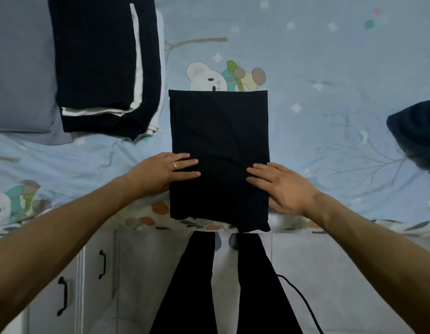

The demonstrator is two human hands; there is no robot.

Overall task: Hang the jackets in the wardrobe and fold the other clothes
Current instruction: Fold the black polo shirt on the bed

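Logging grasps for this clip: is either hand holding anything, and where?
Nothing is gripped. Left hand and right hand press flat on the folded black garment, near its side edges.

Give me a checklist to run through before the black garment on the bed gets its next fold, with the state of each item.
1. Both hands flat on the cloth: ok. The left hand and right hand press the folded black garment with straight fingers.
2. Far edge straight: ok.
3. Near edge fully on the bed: not ok; its near right corner hangs over the edge.
4. Surface smooth: cannot tell, the cloth is too dark.
5. Free bedding beyond the garment: ok.
6. Folded stack apart from it: ok, it lies to the far left, not touching.
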